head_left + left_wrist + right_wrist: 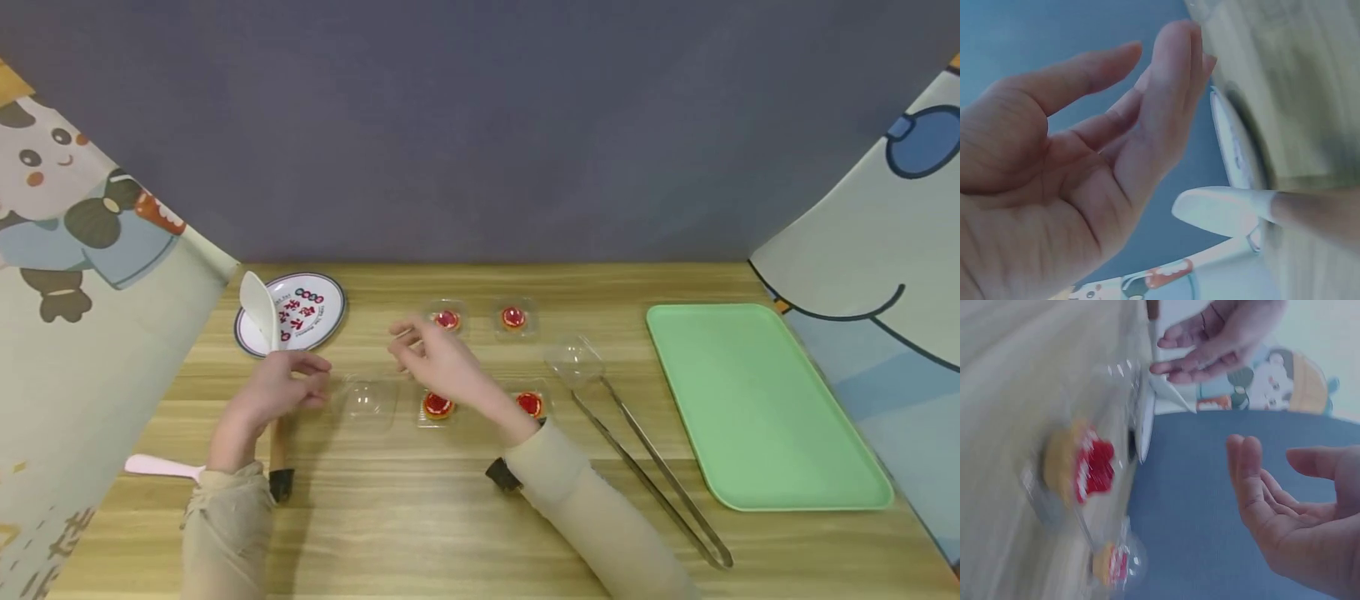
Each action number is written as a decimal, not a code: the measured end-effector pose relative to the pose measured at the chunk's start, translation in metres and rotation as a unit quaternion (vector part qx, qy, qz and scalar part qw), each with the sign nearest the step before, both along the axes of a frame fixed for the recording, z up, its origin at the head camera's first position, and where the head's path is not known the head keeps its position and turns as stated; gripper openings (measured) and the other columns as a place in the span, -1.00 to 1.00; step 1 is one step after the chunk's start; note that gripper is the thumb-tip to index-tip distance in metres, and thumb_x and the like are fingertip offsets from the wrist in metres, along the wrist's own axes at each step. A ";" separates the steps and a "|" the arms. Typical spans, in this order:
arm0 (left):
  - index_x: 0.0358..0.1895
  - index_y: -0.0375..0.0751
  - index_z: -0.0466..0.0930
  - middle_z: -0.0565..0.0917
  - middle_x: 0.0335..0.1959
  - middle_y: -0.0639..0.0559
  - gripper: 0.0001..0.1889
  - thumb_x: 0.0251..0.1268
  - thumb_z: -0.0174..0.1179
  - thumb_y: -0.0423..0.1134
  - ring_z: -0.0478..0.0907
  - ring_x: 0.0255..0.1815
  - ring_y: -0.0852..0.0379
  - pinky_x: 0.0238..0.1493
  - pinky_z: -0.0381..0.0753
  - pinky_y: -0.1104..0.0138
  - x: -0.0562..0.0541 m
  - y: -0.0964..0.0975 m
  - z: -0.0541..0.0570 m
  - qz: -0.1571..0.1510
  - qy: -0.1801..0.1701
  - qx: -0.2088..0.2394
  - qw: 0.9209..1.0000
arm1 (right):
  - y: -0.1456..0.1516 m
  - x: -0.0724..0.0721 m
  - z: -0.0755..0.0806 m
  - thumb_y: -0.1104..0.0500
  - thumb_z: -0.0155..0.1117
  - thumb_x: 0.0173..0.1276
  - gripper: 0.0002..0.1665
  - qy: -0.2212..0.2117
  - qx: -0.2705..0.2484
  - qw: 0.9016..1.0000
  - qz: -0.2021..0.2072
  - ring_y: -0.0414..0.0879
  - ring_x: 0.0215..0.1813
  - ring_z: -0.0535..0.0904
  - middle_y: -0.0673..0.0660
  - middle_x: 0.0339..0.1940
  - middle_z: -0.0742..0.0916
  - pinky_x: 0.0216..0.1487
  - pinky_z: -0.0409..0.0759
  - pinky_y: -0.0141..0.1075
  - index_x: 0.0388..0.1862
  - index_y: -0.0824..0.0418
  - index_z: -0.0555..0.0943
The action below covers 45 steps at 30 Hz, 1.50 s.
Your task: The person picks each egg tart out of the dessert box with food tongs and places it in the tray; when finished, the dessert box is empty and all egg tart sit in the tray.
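My left hand (pixel 288 387) hovers above the wooden handle of a white-bladed spatula (pixel 259 307), its fingers loosely bent around nothing. An empty palm shows in the left wrist view. My right hand (pixel 438 354) reaches over the middle of the table, fingers relaxed and holding nothing. Beneath it is a red-topped tart (pixel 438 406) on clear plastic; a second tart (pixel 529 405) lies partly behind the forearm. Two more tarts, back left (pixel 447 320) and back right (pixel 513 317), sit in clear packs. Between the hands lies a clear domed plastic piece (pixel 365 402).
A patterned plate (pixel 318 312) lies under the spatula's blade. Metal tongs (pixel 667 475) stretch across the right side, with another clear plastic piece (pixel 577 358) at their tips. Farther right is a green tray (pixel 772 408). A pink handle (pixel 161 467) shows beside the left wrist.
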State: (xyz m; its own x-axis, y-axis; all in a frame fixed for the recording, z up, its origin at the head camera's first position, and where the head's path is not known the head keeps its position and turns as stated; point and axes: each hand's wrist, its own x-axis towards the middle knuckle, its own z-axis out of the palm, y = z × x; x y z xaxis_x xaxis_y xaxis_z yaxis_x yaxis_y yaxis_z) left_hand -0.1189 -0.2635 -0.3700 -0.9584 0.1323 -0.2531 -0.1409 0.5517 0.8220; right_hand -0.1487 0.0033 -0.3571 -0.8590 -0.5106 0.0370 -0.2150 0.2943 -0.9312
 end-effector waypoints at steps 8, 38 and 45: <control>0.12 -0.69 0.58 0.72 -0.02 -0.51 -0.68 0.62 0.17 -0.37 0.79 -0.35 0.14 -0.27 0.83 0.39 -0.011 0.008 0.012 0.028 0.074 -0.026 0.997 | 0.023 -0.037 0.017 0.35 0.11 0.67 -0.55 -0.055 -0.074 0.995 -0.049 0.34 0.05 0.72 0.41 0.18 0.70 -0.02 0.85 -0.11 0.44 0.48 0.40; 0.46 -0.73 0.29 0.49 0.33 -0.64 -0.50 0.61 0.10 -0.48 0.81 -0.07 -0.21 0.00 0.84 0.25 -0.072 0.098 -0.015 0.004 0.021 0.082 0.996 | 0.042 -0.114 -0.018 0.58 0.01 0.49 -0.43 -0.085 0.064 0.990 -0.095 0.25 0.41 0.50 0.47 0.44 0.55 0.49 0.54 -0.08 0.47 0.56 0.43; 0.45 -0.76 0.25 0.49 0.31 -0.67 -0.49 0.60 0.11 -0.52 0.76 0.03 -0.34 0.04 0.83 0.23 -0.075 0.108 -0.015 -0.005 -0.024 0.089 0.996 | 0.049 -0.118 -0.017 0.52 0.02 0.52 -0.46 -0.065 0.142 0.986 -0.063 0.21 0.50 0.44 0.41 0.45 0.56 0.57 0.44 -0.11 0.46 0.53 0.46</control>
